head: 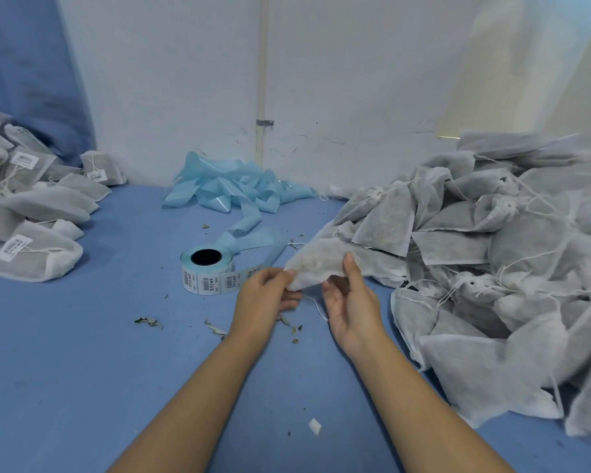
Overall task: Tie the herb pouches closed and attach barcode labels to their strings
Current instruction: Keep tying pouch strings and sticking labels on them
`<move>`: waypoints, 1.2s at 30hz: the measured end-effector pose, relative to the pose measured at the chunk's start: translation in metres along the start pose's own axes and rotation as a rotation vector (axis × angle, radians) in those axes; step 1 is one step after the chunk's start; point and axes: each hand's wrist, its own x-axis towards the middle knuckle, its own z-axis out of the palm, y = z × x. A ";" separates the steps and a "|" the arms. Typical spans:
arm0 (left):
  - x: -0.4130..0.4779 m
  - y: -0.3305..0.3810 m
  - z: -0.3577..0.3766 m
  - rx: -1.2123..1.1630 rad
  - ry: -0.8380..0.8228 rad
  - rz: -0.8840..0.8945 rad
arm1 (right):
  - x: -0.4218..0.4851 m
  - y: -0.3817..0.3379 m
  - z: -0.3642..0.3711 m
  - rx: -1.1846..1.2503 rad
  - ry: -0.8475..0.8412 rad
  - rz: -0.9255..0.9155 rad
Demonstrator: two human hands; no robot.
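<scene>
Both hands held one pouch [316, 264] above the surface [82, 353]: the left hand [265, 295] pinched its end, the right hand [352, 302] gripped its middle. The tying step seemed to be starting; next, the fingers probably needed to find the string [316, 307].

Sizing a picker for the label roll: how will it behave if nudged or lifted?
The label roll lies flat on its end, so it probably won't roll. Its loose label tail and backing strip would likely drag. It looks light.
</scene>
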 end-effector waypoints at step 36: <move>0.001 -0.004 -0.003 0.322 -0.318 0.085 | -0.008 0.012 0.003 -0.719 -0.102 -0.200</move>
